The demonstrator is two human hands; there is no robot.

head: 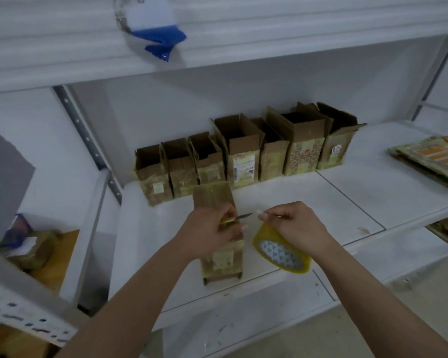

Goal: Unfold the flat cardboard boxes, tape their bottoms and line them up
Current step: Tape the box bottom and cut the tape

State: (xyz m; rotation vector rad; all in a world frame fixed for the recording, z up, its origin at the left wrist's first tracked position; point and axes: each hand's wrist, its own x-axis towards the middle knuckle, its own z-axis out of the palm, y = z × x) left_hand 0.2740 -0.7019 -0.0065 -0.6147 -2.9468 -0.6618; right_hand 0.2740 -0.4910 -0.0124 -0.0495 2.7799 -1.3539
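Brown cardboard makes up the box [219,236] lying on its side in the lower middle of the frame, on the white shelf [308,202]. The left hand [212,233] rests over this box and grips a small knife [237,217], with the thin blade pointing to the right. The right hand [299,228] is just beside it. Its fingertips [263,216] pinch something small near the blade tip, too thin to make out. A yellow tape roll [281,250] hangs under the right hand, touching the palm. Behind the hands, in the middle of the frame, a row of open boxes [243,153] stands side by side along the back of the shelf. At the right edge lies a pile of flat boxes [432,158].
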